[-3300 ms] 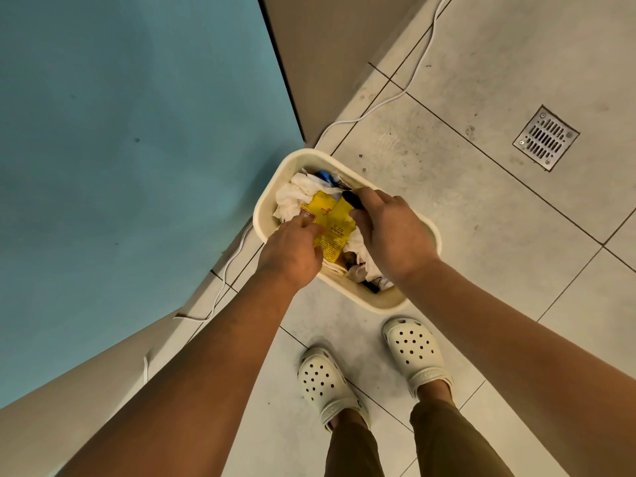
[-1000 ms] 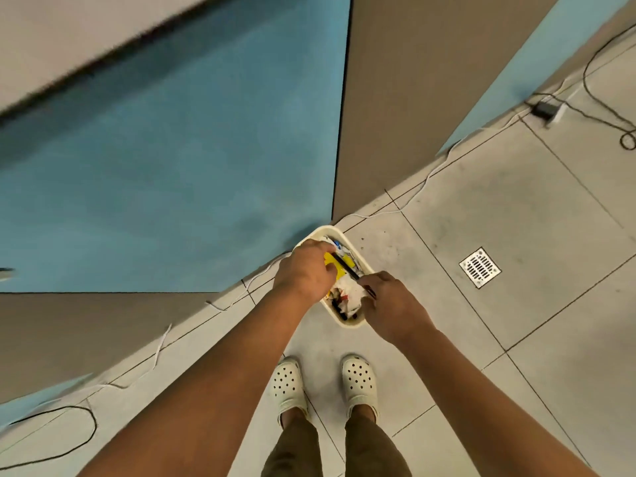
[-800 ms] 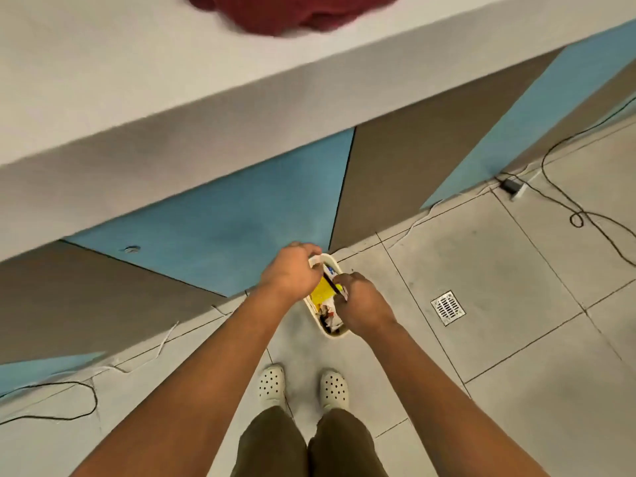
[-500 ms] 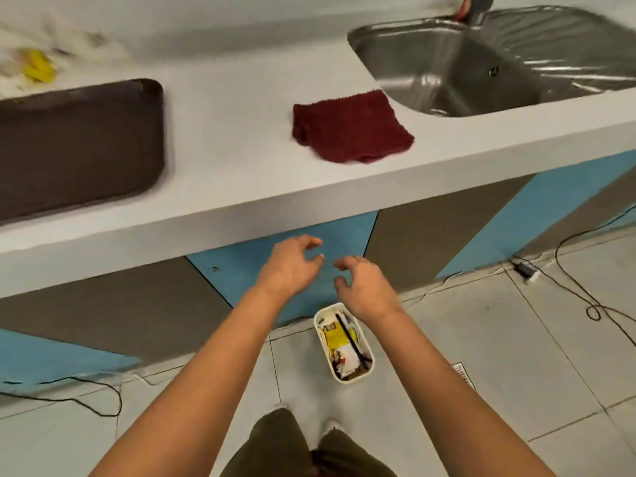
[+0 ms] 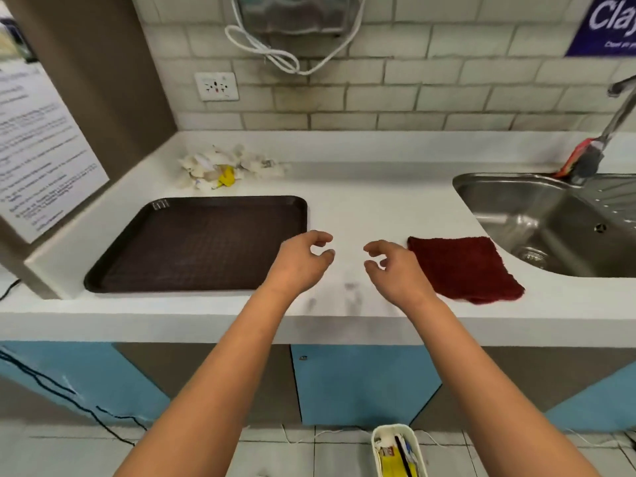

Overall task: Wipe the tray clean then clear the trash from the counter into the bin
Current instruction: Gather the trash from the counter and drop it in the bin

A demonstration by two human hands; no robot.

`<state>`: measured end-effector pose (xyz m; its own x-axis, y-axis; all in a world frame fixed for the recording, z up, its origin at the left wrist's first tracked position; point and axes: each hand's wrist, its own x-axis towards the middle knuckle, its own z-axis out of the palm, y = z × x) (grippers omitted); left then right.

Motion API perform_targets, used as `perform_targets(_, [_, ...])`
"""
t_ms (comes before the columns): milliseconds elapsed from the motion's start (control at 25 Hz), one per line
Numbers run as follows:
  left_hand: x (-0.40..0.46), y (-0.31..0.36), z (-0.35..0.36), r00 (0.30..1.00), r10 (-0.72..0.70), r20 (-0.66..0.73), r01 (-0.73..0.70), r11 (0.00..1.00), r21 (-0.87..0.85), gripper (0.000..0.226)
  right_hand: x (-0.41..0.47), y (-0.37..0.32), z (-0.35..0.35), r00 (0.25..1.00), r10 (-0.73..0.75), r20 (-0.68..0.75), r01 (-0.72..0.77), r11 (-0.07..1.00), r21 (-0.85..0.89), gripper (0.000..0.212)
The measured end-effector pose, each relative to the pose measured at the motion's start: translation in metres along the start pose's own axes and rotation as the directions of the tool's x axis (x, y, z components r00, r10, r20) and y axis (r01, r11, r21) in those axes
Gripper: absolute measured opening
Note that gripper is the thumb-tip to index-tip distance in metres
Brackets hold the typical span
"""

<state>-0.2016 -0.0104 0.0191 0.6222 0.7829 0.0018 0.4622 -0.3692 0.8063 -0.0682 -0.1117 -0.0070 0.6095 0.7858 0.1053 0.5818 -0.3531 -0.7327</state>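
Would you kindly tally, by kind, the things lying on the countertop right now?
Brown tray: 1
Red cloth: 1
Pile of crumpled trash: 1
Total: 3, all resting on the counter; neither hand holds anything.

Bright even light; slight motion blur; wide-angle bending at edges; glare on sink.

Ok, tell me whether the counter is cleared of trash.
No, a pile of crumpled trash lies on the counter behind the tray.
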Motion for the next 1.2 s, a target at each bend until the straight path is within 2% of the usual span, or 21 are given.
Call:
perform_targets(240, [0.069, -0.032, -0.090, 0.998, 0.048, -0.033, -0.046, 0.998, 0.039, 0.032, 0.079, -0.077, 0.059, 1.000, 0.030, -0.004, -0.030, 0.997, 0.077, 0.030])
perform_targets(440, [0.130, -0.064, -0.154, 0.999, 0.029, -0.033, -0.028, 0.999, 0.021, 0.030, 0.135, -0.123, 0.102, 0.998, 0.061, -0.035, -0.056, 0.990, 0.132, 0.030])
perform_targets(720, [0.191, -0.101, -0.179, 0.999, -0.037, -0.025, 0.037, 0.999, 0.007, 0.028, 0.187, -0.120, 0.134, 0.993, 0.113, 0.017, -0.114, 0.989, 0.099, 0.031])
perform_targets(1080, [0.265, -0.167, -0.210, 0.968, -0.200, -0.151, 0.210, 0.976, 0.052, 0.028, 0.291, -0.102, 0.177, 0.991, 0.084, 0.105, -0.082, 0.996, -0.029, 0.027])
perform_targets(1200, [0.291, -0.187, -0.207, 0.966, -0.202, -0.163, 0.219, 0.971, 0.091, 0.028, 0.325, -0.096, 0.192, 0.989, 0.062, 0.134, -0.053, 0.996, -0.070, 0.025])
